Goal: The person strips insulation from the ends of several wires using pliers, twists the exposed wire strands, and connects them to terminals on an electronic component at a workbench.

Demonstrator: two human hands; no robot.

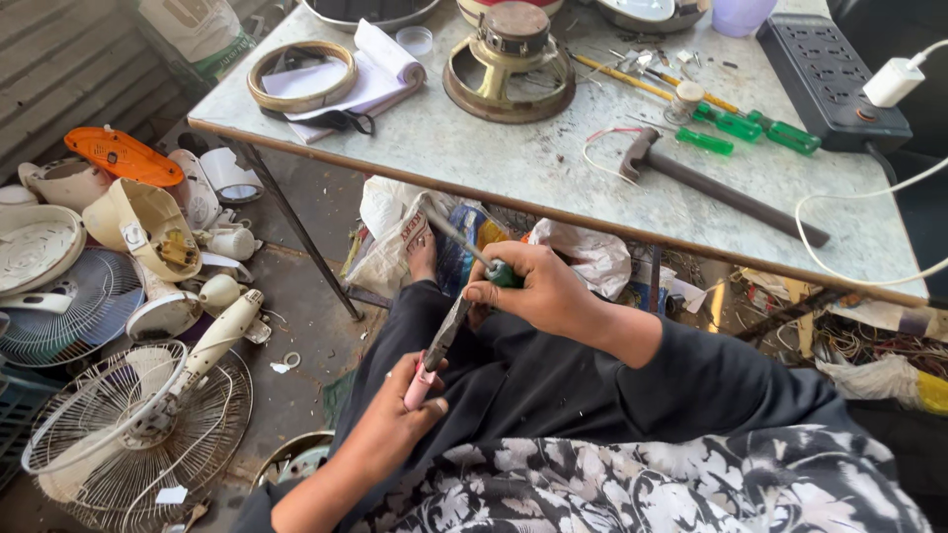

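Your left hand point(400, 410) grips pink-handled tool point(434, 350); right hand point(538, 291) grips green screwdriver point(474, 252). Surface point(513, 168) above: hammer point(721, 188), power strip point(829, 69). Fan parts point(138, 415) on floor.

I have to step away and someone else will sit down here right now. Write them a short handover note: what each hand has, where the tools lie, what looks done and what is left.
Left hand: closed around the pink-handled tool, held over the lap.
Right hand: grips the green-handled screwdriver, its green handle in the fist right beside the tool's metal upper part.
On the table: hammer, spare green screwdrivers, round metal motor part, power strip.
On the floor at left: fan grille and loose fan housings.
Done: cannot tell.
Left: both tools in hand; fan parts lie apart.
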